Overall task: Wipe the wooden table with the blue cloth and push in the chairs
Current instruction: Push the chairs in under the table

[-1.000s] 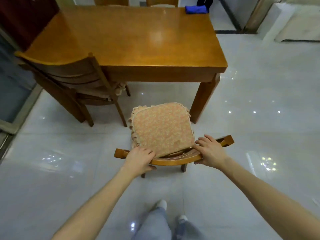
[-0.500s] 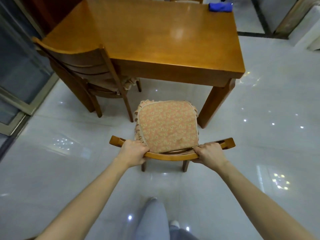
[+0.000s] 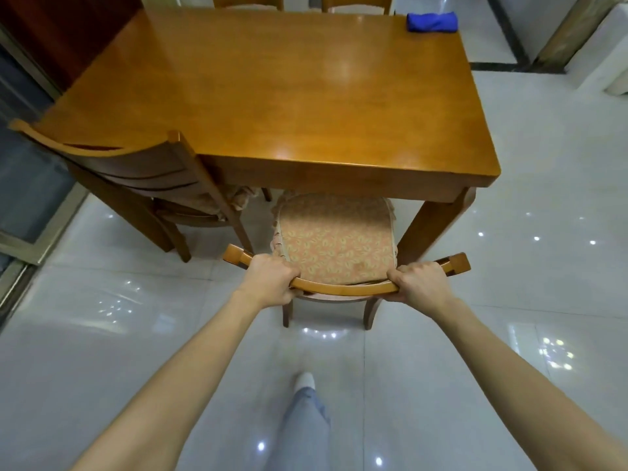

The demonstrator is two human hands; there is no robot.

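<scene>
A wooden chair (image 3: 343, 289) with a patterned orange cushion (image 3: 334, 241) stands at the near edge of the wooden table (image 3: 272, 96), the front of its seat under the tabletop. My left hand (image 3: 270, 282) grips the left part of the curved backrest rail. My right hand (image 3: 419, 283) grips the right part of the same rail. The folded blue cloth (image 3: 431, 22) lies on the table's far right corner. A second chair (image 3: 136, 175) stands at the table's near left, its seat partly under the tabletop.
Two more chair backs (image 3: 248, 0) (image 3: 356, 1) show beyond the table's far edge. A table leg (image 3: 431, 226) stands just right of the cushion. A glass door frame (image 3: 30, 232) runs along the left. Glossy tiled floor (image 3: 543, 266) spreads to the right.
The chair has slid forward toward the table, and its seat front is now under the tabletop. Both hands went from resting on the rail to gripping it.
</scene>
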